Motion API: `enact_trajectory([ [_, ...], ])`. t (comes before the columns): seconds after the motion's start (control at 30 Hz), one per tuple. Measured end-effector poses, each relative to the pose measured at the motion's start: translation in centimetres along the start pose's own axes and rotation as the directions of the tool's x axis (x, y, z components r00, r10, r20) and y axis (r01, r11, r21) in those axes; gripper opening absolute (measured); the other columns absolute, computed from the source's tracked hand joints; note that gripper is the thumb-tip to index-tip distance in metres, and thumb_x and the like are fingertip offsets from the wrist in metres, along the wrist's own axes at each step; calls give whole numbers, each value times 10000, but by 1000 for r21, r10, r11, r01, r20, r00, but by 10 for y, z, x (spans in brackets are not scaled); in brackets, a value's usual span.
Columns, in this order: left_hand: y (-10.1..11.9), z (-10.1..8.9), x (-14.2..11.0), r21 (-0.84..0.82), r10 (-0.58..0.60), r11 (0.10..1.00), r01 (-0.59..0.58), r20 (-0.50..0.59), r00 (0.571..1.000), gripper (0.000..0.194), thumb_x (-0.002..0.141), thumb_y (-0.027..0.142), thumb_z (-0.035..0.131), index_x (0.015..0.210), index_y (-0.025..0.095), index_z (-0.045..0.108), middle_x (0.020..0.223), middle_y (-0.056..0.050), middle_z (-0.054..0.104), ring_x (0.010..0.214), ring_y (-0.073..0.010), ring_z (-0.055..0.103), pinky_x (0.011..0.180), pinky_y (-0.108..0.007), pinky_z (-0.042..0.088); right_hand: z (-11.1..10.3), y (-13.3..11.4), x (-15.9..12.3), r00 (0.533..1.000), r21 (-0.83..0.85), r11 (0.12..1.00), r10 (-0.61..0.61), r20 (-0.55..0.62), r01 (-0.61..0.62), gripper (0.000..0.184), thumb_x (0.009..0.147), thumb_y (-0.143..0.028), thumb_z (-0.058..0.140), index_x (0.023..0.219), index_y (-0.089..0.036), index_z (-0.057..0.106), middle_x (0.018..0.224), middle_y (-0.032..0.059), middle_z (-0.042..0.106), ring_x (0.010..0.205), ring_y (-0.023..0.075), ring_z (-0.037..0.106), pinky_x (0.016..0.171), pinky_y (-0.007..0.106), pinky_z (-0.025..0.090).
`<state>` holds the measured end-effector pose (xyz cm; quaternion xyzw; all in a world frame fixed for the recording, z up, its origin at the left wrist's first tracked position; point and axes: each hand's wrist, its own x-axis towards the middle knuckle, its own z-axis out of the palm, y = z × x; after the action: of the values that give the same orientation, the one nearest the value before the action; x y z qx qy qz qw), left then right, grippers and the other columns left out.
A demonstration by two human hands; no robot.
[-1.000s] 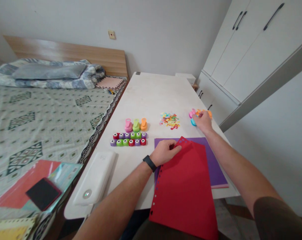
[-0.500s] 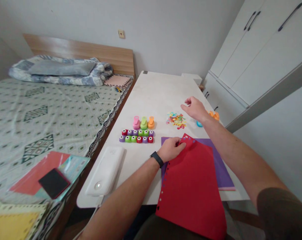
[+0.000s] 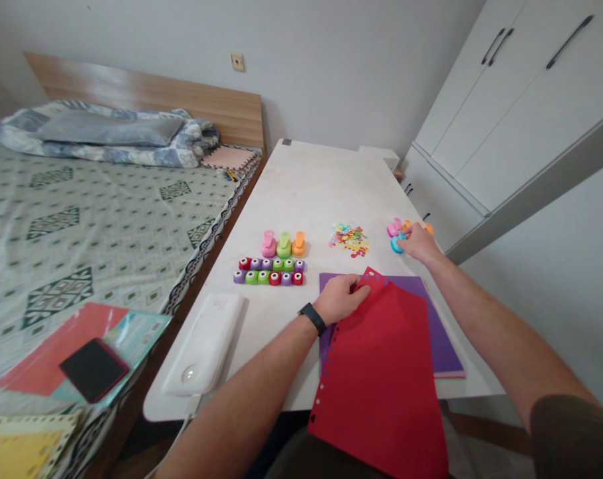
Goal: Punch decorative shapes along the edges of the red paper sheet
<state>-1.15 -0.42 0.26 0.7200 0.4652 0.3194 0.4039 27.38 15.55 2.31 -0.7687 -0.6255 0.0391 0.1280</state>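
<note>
Back onto the cluster of craft punches (image 3: 397,234) the right hand (image 3: 418,243) is being lowered, curled and touching them, its grip unclear. A red hole-punched sheet (image 3: 381,379) is being pinched by the left hand (image 3: 338,299) over a purple sheet (image 3: 443,332) on the worktop (image 3: 311,186), while paper cut-outs (image 3: 350,239) are lying between the hands and rows of punches (image 3: 268,269) are standing beyond the left hand.

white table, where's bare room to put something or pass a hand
Widest bare patch: the white table's far end, beyond the punches and paper cutouts. A narrow strip separates the punch rows and white power bank. Crowded: right hand at the right-side punches, left hand on the red sheet.
</note>
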Motion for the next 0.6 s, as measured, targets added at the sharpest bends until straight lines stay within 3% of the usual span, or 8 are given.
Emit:
enact_trajectory([
  [0.3, 5, -4, -2, -29, -14, 999, 14, -9, 1000, 315, 894, 437, 583, 740, 172, 654, 635, -5, 592, 603, -144, 480, 566, -262, 353, 3, 8, 4, 1000, 13, 1000, -22, 7, 22, 390, 735, -349, 727, 1072, -194, 606, 962, 88, 715, 855, 243, 664, 708, 327, 465],
  [0.4, 5, -3, -1, -24, -7, 1000, 7, -10, 1000, 326, 898, 447, 583, 736, 172, 650, 637, 1, 585, 598, -136, 470, 559, -258, 337, -1, 0, 0, 995, -18, 999, -48, -82, 46, 407, 757, -385, 726, 1086, -179, 604, 1016, 131, 708, 923, 269, 657, 780, 355, 483],
  [0.5, 3, -1, -1, -9, 4, 1000, -4, -10, 1000, 347, 913, 463, 563, 747, 172, 654, 652, 3, 589, 595, -132, 462, 547, -258, 316, -11, -27, -9, 961, 11, 987, -152, -233, 159, 396, 802, -426, 694, 1098, -178, 604, 1103, 160, 689, 1011, 285, 638, 872, 387, 486],
  [0.6, 2, 1, 0, 3, -1, 1000, 1, -3, 1000, 357, 924, 471, 547, 767, 170, 658, 663, 2, 595, 595, -131, 459, 540, -260, 304, -23, -76, -25, 924, 168, 917, -332, -187, 363, 413, 805, -446, 707, 1108, -185, 602, 1112, 133, 693, 952, 253, 645, 851, 377, 504],
])
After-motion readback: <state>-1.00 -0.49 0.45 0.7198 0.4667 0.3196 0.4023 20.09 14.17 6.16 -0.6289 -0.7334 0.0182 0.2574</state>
